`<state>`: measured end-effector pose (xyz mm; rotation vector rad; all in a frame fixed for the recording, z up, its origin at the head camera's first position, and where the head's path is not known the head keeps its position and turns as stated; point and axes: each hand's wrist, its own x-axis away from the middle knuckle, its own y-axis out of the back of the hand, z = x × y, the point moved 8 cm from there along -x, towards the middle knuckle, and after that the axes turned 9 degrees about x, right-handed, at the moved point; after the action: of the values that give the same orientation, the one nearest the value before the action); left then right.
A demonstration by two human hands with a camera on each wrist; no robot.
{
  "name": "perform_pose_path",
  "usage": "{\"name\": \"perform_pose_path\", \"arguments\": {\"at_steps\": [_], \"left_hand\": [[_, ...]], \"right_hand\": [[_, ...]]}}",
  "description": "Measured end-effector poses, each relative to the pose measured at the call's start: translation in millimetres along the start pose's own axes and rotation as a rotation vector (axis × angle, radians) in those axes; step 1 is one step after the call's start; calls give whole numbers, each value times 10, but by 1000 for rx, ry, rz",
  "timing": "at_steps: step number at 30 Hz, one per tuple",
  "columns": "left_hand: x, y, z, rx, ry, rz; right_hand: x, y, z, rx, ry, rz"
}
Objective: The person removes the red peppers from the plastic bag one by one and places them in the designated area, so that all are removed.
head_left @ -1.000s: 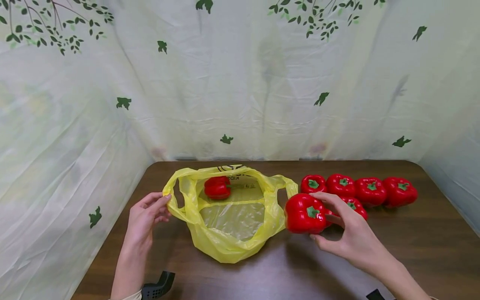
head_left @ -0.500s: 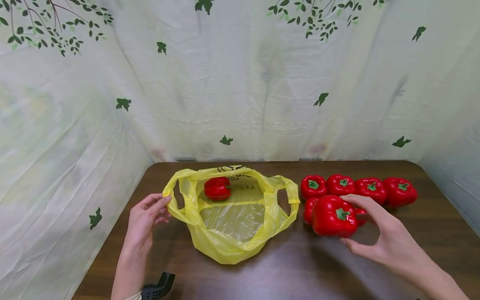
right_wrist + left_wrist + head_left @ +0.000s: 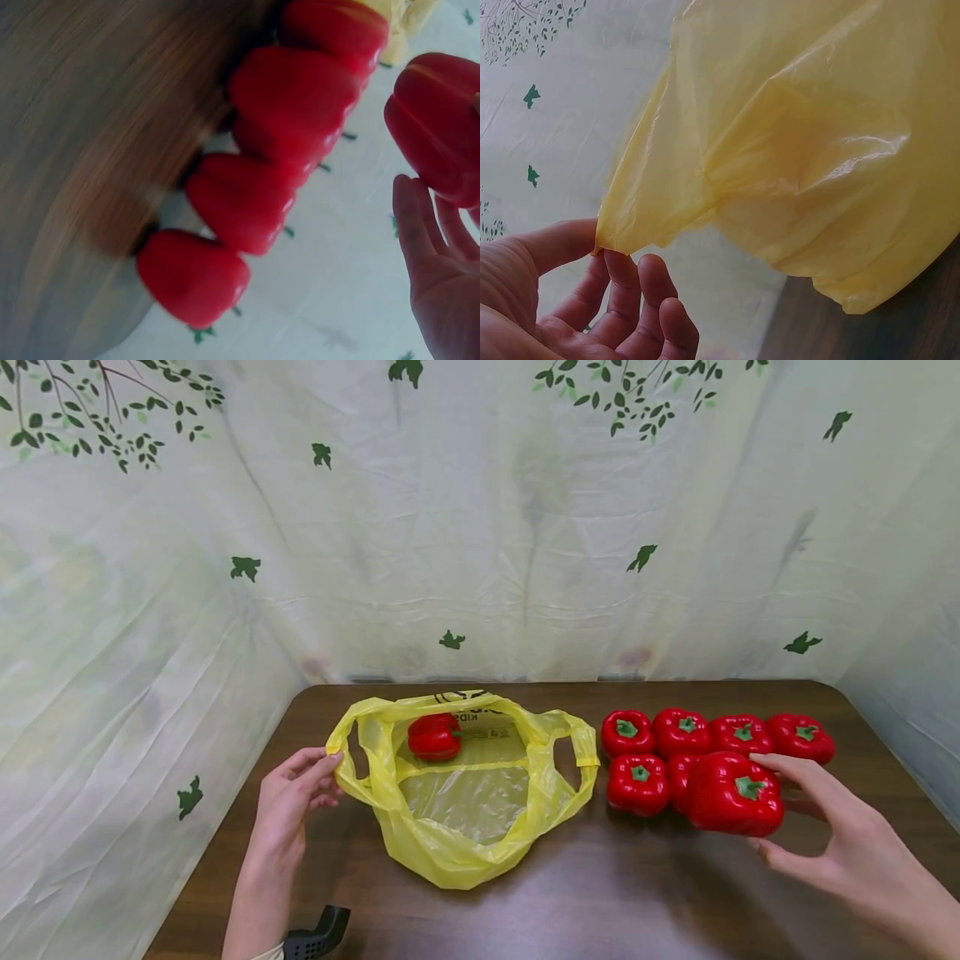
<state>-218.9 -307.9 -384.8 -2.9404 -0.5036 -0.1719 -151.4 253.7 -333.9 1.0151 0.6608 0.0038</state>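
Note:
My left hand (image 3: 292, 793) pinches the left handle of a yellow plastic bag (image 3: 465, 864) between thumb and fingertip. In the left wrist view, the other fingers of that hand curl loosely below the film. The bag's mouth gapes, and a red bell pepper (image 3: 433, 737) lies inside near its back wall. On the right, my right hand (image 3: 855, 847) holds another red bell pepper (image 3: 727, 802) between thumb and fingers, stem toward the head camera. That pepper overlaps a front-row pepper (image 3: 678, 777) behind it. The right wrist view shows the held pepper (image 3: 435, 127) apart from the lined-up ones.
Several red bell peppers (image 3: 686, 731) form a back row on the right of the brown table (image 3: 540, 910). One more front-row pepper (image 3: 637, 785) stands beside the bag's right handle (image 3: 585, 747). A leaf-patterned curtain (image 3: 480, 552) hangs behind the table.
My right hand has moved right, away from the bag, carrying the bell pepper along the front row. The front-row pepper nearest the bag is now uncovered. My left hand has stayed at the handle.

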Motion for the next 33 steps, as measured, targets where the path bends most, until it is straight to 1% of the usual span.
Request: {"name": "perform_pose_path", "arguments": {"at_steps": [4,7,13,16,22,26,30,33], "left_hand": [[-4,-13,13,7,-5,8],[-5,-12,25,-2,-1,7],[-9,-7,40,1,7,-3],[-11,-13,39,-1,6,0],[-16,-20,47,-5,10,-3],[-21,-21,55,-10,13,-6],[-27,-21,62,-10,16,-3],[-31,-18,69,-8,19,-2]], "right_hand": [[96,16,-200,-16,-113,37],[168,11,-358,-58,-164,59],[286,-2,-666,-10,-208,84],[346,-29,-798,-15,-231,95],[421,-143,-982,-27,-231,122],[429,-189,-1084,-13,-214,114],[428,-232,-1149,-11,-200,108],[420,-274,-1177,3,-208,113]]}}
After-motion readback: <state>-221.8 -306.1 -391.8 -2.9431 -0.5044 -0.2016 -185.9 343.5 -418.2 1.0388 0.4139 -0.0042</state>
